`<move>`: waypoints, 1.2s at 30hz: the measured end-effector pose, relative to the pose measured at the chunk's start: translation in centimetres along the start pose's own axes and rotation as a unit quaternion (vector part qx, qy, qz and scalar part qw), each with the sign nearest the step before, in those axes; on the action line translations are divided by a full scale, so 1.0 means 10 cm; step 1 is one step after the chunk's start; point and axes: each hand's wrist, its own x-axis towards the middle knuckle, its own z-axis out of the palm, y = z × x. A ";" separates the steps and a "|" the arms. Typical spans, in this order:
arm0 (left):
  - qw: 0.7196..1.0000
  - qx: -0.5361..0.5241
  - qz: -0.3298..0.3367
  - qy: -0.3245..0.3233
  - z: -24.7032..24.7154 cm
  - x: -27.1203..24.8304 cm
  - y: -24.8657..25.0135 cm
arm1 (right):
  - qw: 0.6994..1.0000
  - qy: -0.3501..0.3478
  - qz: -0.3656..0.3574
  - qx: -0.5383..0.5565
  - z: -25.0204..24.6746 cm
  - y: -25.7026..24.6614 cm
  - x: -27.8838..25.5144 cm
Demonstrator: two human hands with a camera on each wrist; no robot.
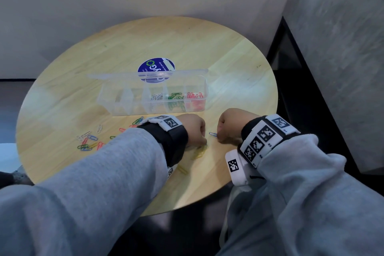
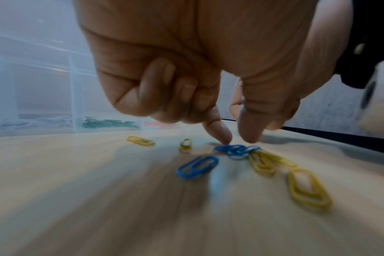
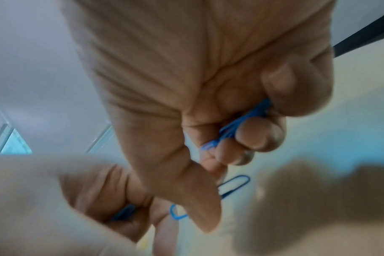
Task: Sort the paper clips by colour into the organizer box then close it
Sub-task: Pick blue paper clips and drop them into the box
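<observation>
The clear organizer box (image 1: 116, 97) stands open mid-table, with white (image 1: 156, 97), green (image 1: 175, 96) and red clips (image 1: 194, 95) in separate compartments. My left hand (image 1: 202, 141) is curled low over blue clips (image 2: 232, 149). Its index fingertip (image 2: 221, 138) touches them and its thumb is close beside. The right wrist view shows a blue clip tucked in that hand. My right hand (image 1: 220, 138) holds several blue clips (image 3: 241, 124) in its curled fingers. Its thumb and forefinger are down on another blue clip (image 1: 213, 134). Yellow clips (image 1: 200, 151) lie under my left hand.
A mixed pile of loose clips (image 1: 89, 141) lies at the left on the round wooden table (image 1: 239, 68). A blue round sticker (image 1: 155, 66) shows behind the box lid (image 1: 145, 75). The table edge is close to both wrists.
</observation>
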 end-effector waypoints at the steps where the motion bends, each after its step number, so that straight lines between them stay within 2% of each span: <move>1: 1.000 0.003 0.001 -0.001 0.00 0.00 0.00 | 1.000 0.005 0.009 -0.007 -0.03 0.01 0.00; 8: 0.999 0.024 -0.012 -0.031 0.02 0.01 0.03 | 1.000 0.004 0.012 -0.006 -0.07 0.00 -0.07; 17: 0.998 0.033 -0.013 -0.059 0.03 -0.02 -0.07 | 0.992 -0.007 -0.052 0.113 -0.13 0.03 -0.21; 22: 0.999 0.024 -0.016 -0.046 0.01 -0.07 -0.17 | 0.975 -0.023 -0.082 0.205 -0.14 0.05 -0.21; 26: 0.996 -0.071 -0.035 -0.042 -0.10 -0.10 -0.35 | 0.943 -0.047 -0.092 0.317 -0.11 0.07 -0.15; 28: 0.970 -0.229 -0.059 -0.047 -0.13 -0.13 -0.44 | 0.928 -0.068 -0.099 0.352 -0.11 0.06 -0.15; 31: 0.873 -0.476 -0.097 -0.038 -0.19 -0.19 -0.49 | 0.901 -0.099 -0.100 0.409 -0.11 0.01 -0.15; 33: 0.827 -0.549 -0.118 -0.022 -0.23 -0.22 -0.49 | 0.890 -0.105 -0.092 0.433 -0.10 -0.02 -0.14; 36: 0.790 -0.599 -0.132 -0.023 -0.26 -0.24 -0.50 | 0.883 -0.115 -0.087 0.446 -0.10 -0.05 -0.13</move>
